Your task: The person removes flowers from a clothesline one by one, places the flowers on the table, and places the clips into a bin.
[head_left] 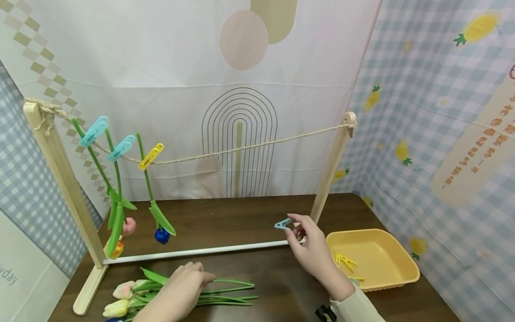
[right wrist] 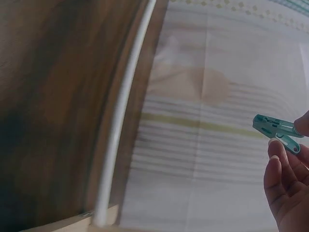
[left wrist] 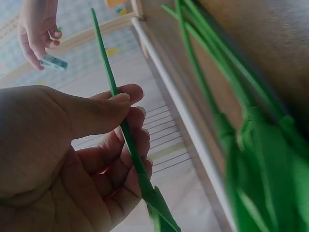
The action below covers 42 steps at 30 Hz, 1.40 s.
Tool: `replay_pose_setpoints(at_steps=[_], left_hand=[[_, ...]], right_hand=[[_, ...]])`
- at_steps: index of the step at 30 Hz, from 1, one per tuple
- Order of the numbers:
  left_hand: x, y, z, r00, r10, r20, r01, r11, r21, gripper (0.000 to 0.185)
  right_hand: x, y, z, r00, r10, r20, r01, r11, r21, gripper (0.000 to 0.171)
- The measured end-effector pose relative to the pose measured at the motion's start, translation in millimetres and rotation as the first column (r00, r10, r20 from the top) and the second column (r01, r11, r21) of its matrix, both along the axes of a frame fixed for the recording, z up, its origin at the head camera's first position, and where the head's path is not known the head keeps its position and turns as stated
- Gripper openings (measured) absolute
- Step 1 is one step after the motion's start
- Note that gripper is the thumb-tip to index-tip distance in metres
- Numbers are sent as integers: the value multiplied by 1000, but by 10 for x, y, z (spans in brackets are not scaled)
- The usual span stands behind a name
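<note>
Flower [left wrist: 129,140]: in left hand [head_left: 182,287], beside bundle [left wrist: 270,159]; fingers clamped on stem.
Blue clip [head_left: 283,224]: in right hand [head_left: 315,250], fingers clamped on it.
Rope [head_left: 241,148]: three flowers [head_left: 162,235] pegged near left end.
Tray [head_left: 382,259]: on table [head_left: 281,281], yellow clips [head_left: 344,259] inside.

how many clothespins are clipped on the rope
3: a blue clothespin nearest the left post, a second blue clothespin to its right, then a yellow clothespin. The fourth clothespin, in the right hand, is off the rope.
</note>
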<state>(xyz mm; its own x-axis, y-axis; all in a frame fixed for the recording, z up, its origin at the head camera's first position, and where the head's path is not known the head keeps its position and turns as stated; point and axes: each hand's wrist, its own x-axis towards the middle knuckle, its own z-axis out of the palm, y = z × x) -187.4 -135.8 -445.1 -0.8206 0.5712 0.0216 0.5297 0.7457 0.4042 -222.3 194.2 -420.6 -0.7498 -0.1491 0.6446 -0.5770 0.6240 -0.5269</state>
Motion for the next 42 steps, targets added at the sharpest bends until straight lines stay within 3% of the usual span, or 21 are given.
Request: replay_pose_setpoints(at_steps=[7,14,22,30,37,42], left_hand=[[3,-36,-153,999,-9,-31,8,1000,-21,25],[14,-81,-280,996,6,-91,-5,1000,13,13],[31,-117,-402,992,15,-123,-14,1000,9,19],[11,-152,-460,994,29,-106,-29,1000,7,18],[1,-164,-484,996,48,-77,-48,999,1,15],[-15,-180,-496,998,53,-24,-53,999,3,15]], right_hand=[[74,222,-186,994,-82,79,83,996,-15,37],[137,443,-296,979,-189,77,190,982,3,33],[244,727,-376,923,-343,175,355,934,-42,31],[314,929,-393,896,-409,173,417,909,-9,32],[348,1183,-370,827,-499,259,509,860,31,34],[344,1316,-376,773,-518,365,521,848,100,36]])
